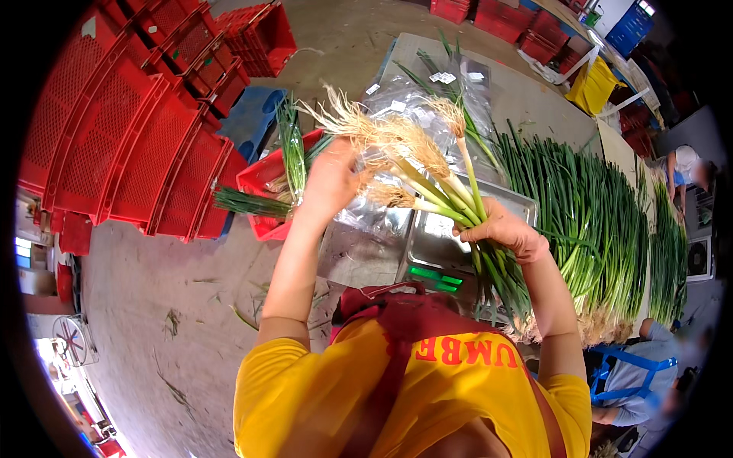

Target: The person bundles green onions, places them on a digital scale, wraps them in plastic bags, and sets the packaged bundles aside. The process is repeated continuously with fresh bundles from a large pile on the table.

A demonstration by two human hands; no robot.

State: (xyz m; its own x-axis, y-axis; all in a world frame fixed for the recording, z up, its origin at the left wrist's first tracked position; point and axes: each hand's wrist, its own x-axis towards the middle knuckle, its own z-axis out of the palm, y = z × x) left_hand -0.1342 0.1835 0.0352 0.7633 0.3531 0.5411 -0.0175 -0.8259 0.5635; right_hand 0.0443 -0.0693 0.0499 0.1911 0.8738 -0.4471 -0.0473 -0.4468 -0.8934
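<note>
My right hand (504, 229) grips a bunch of green onions (452, 194) around the stalks. Their pale roots point up and away from me, and the green leaves hang below the hand. My left hand (338, 172), blurred, is at the root ends; whether it grasps any roots is unclear. Beneath the bunch is a scale's metal pan (441, 240), with a lit green display (435, 278) on its near side. Clear plastic bags (395, 103) with small white labels lie beyond the scale. A long row of green onions (578, 229) lies on the table at the right.
A red crate (252, 178) with bagged green onions stands left of the table. Stacked red crates (137, 137) and a blue pallet (249, 120) are farther left. Leaf scraps (172, 323) litter the floor. Co-workers are at the far right, one (635, 372) beside a blue frame.
</note>
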